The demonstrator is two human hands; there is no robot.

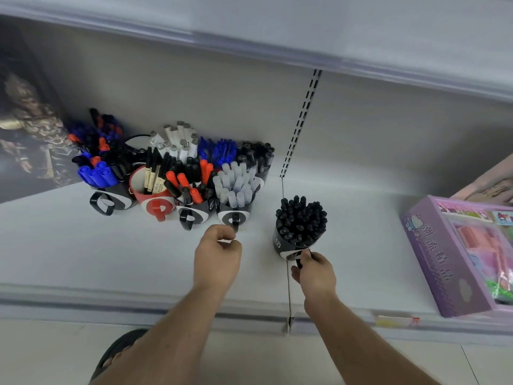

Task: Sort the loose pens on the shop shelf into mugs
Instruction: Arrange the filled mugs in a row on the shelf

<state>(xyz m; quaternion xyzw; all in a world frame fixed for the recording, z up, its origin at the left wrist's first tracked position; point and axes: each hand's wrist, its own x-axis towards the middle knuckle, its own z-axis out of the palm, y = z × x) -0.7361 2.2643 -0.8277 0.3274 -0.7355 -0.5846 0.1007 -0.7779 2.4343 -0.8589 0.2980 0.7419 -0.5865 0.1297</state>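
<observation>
On the white shop shelf [83, 245], a cluster of mugs stands toward the back left, each packed with pens. Front row, left to right: a black-and-white mug of blue and black markers [107, 202], a red mug [151, 200] with a few slim pens, a black-and-white mug of red and black markers [193, 212], and a mug of clear-capped pens [234, 209]. Behind them stand white markers [177, 137], blue pens [219, 151] and black pens [258, 155], also in containers.

Apart from the cluster, to its right, a mug of black pens [298, 232] stands upright near the shelf's seam. The right hand [315, 273] grips its handle, fingers and thumb curled round it.

The left hand [218, 257] sits just in front of the clear-capped mug, at its handle. Its fingers are curled, with thumb and forefinger drawn together; they appear to pinch the lower end of the handle, though contact is not clearly resolved from this angle.

Further right, a purple boxed toy set [449, 259] lies at the shelf's front edge. A dark poster [25, 134] leans at the far left. Below the shelf edge, a sandalled foot [116, 354] is visible on the floor.
</observation>
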